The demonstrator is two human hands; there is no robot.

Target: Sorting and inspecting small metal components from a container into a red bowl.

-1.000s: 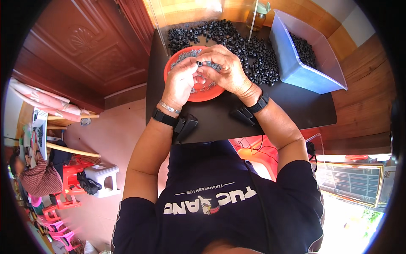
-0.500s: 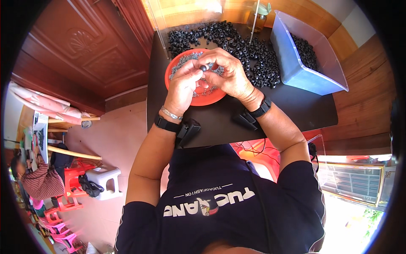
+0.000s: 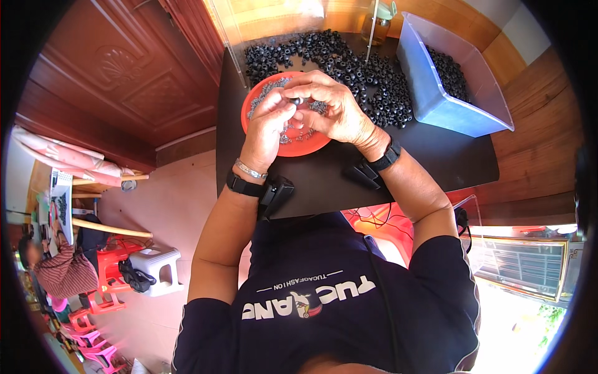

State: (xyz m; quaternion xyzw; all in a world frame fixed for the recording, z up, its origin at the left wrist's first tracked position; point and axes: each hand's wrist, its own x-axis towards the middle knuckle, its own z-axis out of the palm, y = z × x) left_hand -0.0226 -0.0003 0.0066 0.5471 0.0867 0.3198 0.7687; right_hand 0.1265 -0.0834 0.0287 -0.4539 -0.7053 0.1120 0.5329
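Observation:
My left hand (image 3: 265,128) and my right hand (image 3: 342,115) come together over a round orange-red bowl (image 3: 305,148). Between the fingertips is a small round black part (image 3: 295,101), with a pale spot at its right side. The left thumb and fingers pinch it from the left. The right fingers curl round it from above and the right, partly covering it. Small grey pieces (image 3: 255,105), too tiny to make out singly, lie in the bowl beneath both hands.
Loose black parts (image 3: 386,103) are heaped across the far side of the dark table (image 3: 311,187). A translucent blue bin (image 3: 430,103) holding more stands at right. Behind are a clear upright panel and a bottle (image 3: 379,28). Another person (image 3: 65,268) sits far left near stools (image 3: 163,265).
The right fingers have shifted slightly over the black part, and a pale spot now shows beside it. Both hands stay above the bowl; the view has moved a little.

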